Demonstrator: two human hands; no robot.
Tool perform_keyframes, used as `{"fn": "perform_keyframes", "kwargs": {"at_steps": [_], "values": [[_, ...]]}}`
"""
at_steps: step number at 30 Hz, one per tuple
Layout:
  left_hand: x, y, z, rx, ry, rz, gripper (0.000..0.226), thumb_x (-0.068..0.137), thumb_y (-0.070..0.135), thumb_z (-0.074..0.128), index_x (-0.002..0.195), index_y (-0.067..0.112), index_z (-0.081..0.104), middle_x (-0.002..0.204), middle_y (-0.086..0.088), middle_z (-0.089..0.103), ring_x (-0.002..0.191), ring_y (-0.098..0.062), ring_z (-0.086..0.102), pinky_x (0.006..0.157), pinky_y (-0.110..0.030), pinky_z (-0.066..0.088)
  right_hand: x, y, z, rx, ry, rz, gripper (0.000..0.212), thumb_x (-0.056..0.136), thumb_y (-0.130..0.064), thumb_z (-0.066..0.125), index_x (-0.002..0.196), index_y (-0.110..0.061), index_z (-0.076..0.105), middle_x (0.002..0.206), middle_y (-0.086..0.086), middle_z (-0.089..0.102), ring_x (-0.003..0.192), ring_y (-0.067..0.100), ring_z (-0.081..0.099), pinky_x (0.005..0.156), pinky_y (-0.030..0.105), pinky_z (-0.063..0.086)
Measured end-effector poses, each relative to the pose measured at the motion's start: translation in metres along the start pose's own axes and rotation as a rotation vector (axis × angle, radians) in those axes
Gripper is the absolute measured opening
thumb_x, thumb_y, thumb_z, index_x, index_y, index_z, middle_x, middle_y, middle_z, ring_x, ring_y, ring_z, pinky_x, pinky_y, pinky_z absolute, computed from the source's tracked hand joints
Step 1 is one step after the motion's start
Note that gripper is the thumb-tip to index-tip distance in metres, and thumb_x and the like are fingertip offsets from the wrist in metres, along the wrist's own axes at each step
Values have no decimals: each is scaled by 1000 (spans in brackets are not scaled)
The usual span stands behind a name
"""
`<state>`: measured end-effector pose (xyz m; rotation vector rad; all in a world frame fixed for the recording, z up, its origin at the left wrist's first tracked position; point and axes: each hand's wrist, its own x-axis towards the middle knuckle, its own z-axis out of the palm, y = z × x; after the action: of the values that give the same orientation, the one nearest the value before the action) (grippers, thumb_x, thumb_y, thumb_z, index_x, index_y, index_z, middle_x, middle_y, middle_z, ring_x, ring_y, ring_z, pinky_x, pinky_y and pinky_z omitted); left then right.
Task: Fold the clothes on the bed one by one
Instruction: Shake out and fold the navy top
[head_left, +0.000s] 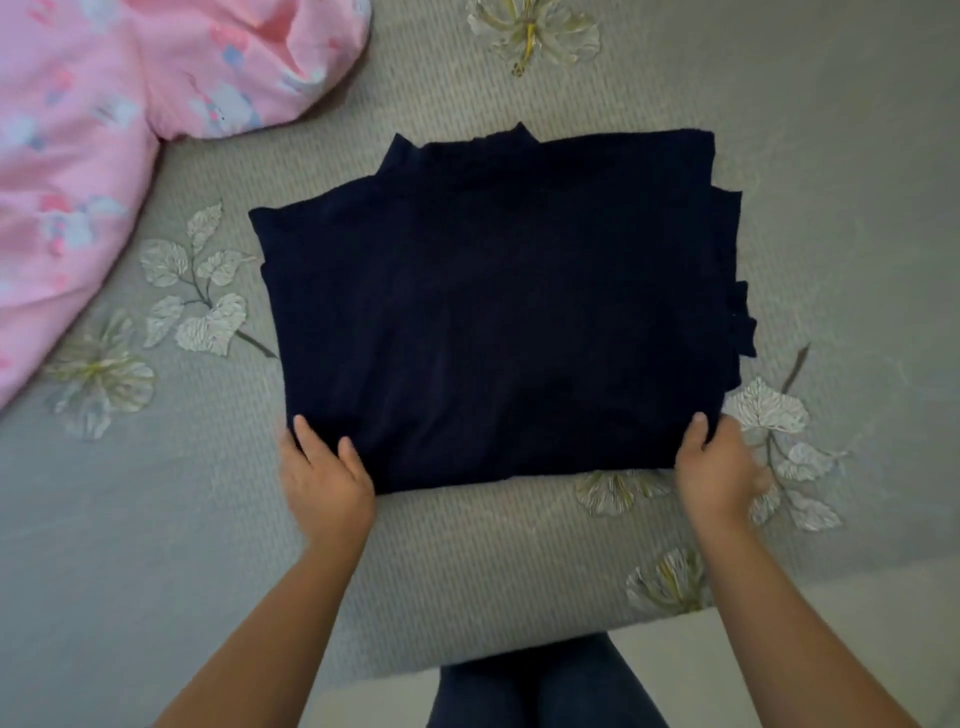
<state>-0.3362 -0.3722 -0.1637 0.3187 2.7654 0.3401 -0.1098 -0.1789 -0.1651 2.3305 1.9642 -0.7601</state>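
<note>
A dark navy garment lies folded into a rough rectangle in the middle of the bed, with layered edges showing along its right side. My left hand grips its near left corner, thumb on top of the cloth and fingers tucked under. My right hand grips the near right corner the same way, thumb on top. Both hands hold the near edge low, close to the bed.
The bed has a grey-beige ribbed cover printed with pale flowers and leaves. A pink patterned garment lies crumpled at the far left. The bed's near edge runs just in front of my legs.
</note>
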Motion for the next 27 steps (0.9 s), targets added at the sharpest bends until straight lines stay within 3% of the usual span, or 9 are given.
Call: {"fn": "perform_keyframes", "kwargs": {"at_steps": [3,6,9,11,15,20,23,27], "values": [[5,-6,-6,-168,60,-225,33,97,12,34,123,-8,42,121,-29,49,110,-42,48,90,-43,35,3,4,-4,-86,30,-25,27,97,-13,35,88,6,52,82,28,61,70,27,47,80,37,26],[6,-18,-16,-46,7,-203,29,97,16,31,113,-3,46,112,-25,55,101,-40,53,80,-44,39,12,12,-19,-249,8,-97,24,95,-9,36,93,8,53,88,30,62,85,38,55,72,34,14],[-5,-35,-25,53,-59,-153,26,97,15,31,109,0,47,109,-24,55,98,-39,52,75,-42,38,21,21,-33,-370,0,-133,16,89,-1,41,89,7,54,86,30,62,85,40,54,77,37,20],[-22,-48,-25,119,-109,-149,26,97,15,30,112,-1,45,111,-25,53,100,-39,50,77,-44,38,17,29,-39,-452,-31,-122,12,83,4,45,89,4,55,86,29,62,87,39,54,84,40,25],[-68,-57,-16,209,-272,-173,41,97,13,30,135,-1,29,124,-26,46,111,-39,44,92,-50,37,3,43,-42,-561,-93,-69,25,80,4,46,104,1,53,95,26,62,98,37,53,91,38,27],[-77,-38,-11,475,-281,-31,72,89,16,44,146,17,0,147,-17,16,129,-30,25,99,-41,30,5,33,-38,-450,2,-17,31,84,-5,44,113,4,49,117,26,55,114,39,46,104,48,21],[-62,-5,-9,470,-237,128,71,89,13,45,146,15,2,152,-13,7,138,-28,12,109,-43,18,15,21,-36,-229,54,-22,35,91,-16,41,117,5,47,122,25,52,116,38,45,107,53,14],[-43,70,5,480,-249,502,65,89,13,45,145,10,12,150,-12,16,136,-28,17,107,-40,21,32,13,-39,-164,-56,-12,51,91,-41,46,119,2,48,123,19,55,115,35,48,104,49,20]]}}
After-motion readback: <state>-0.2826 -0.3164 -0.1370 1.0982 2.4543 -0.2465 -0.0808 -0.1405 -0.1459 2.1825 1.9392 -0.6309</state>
